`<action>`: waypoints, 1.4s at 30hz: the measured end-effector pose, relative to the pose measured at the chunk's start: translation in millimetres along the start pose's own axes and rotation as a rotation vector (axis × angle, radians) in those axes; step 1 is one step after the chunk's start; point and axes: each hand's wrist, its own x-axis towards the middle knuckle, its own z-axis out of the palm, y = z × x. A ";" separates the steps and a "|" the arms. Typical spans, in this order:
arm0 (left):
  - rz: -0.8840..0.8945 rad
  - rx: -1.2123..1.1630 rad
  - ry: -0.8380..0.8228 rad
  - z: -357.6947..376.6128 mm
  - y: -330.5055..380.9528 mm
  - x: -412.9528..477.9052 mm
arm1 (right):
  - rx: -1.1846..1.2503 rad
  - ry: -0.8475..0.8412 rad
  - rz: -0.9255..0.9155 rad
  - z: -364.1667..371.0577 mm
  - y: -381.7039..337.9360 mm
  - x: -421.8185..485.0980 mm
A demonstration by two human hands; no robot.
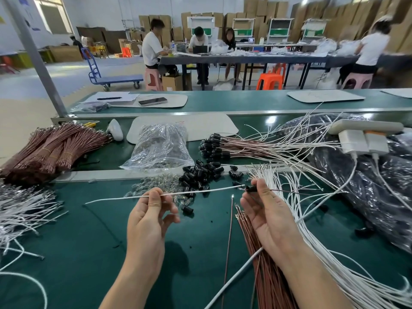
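1. At centre frame, our left hand (151, 219) pinches a white wire (189, 192) between thumb and fingertips.
2. Our right hand (267, 215) pinches a black cap (252, 188); a brown wire (287, 191) already runs out of it to the right.
3. The white tip sits just beside the cap, not yet in.
4. Finished pieces (214, 146) lie above centre. Going by the loose caps (200, 172) and the wire bundles (263, 264), we judge much is left.

L hand (147, 221), R hand (268, 217) & forearms (136, 277) bare.
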 end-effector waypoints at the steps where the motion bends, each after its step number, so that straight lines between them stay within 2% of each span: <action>1: 0.001 0.003 0.000 -0.5 0.1 0.2 | 0.007 0.001 0.000 -0.4 -0.2 -0.3; 17: 0.022 0.042 -0.003 1.7 0.2 -0.9 | -0.033 -0.030 0.033 0.7 -0.7 -1.7; 24: 0.043 0.058 -0.028 1.4 0.6 -2.2 | -0.037 0.006 0.035 -0.7 2.2 0.8; 33: 0.093 0.151 -0.026 0.4 -6.4 -0.9 | 0.001 -0.017 0.048 0.2 1.2 -0.7; 38: 0.211 0.296 -0.043 1.7 -6.3 -3.1 | 0.032 -0.007 0.029 0.6 0.9 -0.6; 42: 0.240 0.364 -0.078 4.7 -8.4 -7.4 | 0.016 -0.003 0.024 0.2 1.4 -0.7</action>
